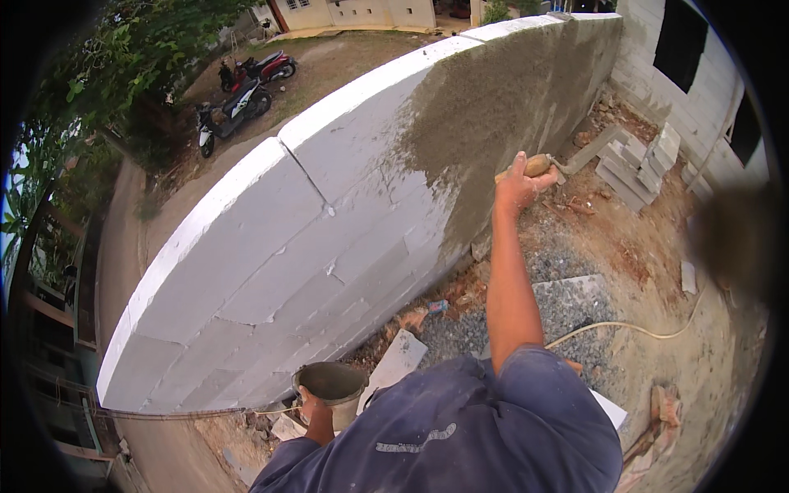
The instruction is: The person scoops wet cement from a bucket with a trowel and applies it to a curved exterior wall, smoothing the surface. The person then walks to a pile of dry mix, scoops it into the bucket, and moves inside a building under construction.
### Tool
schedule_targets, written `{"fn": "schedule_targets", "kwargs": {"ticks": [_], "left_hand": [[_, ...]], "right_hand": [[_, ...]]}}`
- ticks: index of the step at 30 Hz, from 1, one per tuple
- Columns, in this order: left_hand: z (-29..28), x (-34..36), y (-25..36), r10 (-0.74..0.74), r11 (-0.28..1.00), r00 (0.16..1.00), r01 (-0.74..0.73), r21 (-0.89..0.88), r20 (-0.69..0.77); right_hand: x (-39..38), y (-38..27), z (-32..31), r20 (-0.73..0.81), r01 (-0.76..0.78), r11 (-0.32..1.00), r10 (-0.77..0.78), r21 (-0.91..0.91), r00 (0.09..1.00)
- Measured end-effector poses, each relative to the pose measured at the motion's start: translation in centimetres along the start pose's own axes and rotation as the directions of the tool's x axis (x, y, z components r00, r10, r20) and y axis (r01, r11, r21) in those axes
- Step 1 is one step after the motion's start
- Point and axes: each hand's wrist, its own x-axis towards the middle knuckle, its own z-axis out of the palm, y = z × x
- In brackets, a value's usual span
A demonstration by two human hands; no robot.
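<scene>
My right hand [518, 182] is wrapped round the wooden handle of a trowel [539, 166], its arm stretched out ahead. The trowel's grey blade points away to the right, near the plastered face of a block wall [329, 222]. Wet grey-brown mortar [485, 107] covers the far part of this wall; the nearer blocks are bare and pale grey. Down at the lower left, my left hand [314, 406] grips the rim of a bucket [348, 408]. The bucket's inside looks dark grey, and how much it holds is hard to tell.
Stacked blocks [637, 168] lie on the dirt at the far right, by a building [657, 74]. A pale hose [633, 326] crosses the ground beside gravel [567, 316]. Block pieces [397, 361] lie near the wall's foot. Motorbikes [234, 111] stand beyond the wall.
</scene>
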Motion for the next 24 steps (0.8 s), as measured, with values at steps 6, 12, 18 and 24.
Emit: {"fn": "schedule_targets", "kwargs": {"ticks": [6,12,18,24], "left_hand": [[-0.5,-2.7,-0.2,0.194,0.972,0.979,-0.202,0.123,0.069],[4.4,1.0,-3.7,0.382,0.900,0.882,-0.423,0.106,0.275],[11.2,-6.3,1.7,0.602,0.775,0.707,-0.629,-0.061,0.372],[12.7,-18.1,9.2,0.699,0.703,0.569,-0.658,-0.269,0.433]], "right_hand": [[-17.5,4.2,-5.7,0.970,0.291,0.936,0.143,-0.197,0.195],[-21.1,9.4,-17.2,0.888,0.408,0.837,0.445,-0.365,-0.118],[-16.5,10.4,-18.8,0.839,0.564,0.726,0.534,-0.393,-0.104],[-12.2,7.7,-15.1,0.863,0.777,0.600,0.481,-0.194,-0.156]]}}
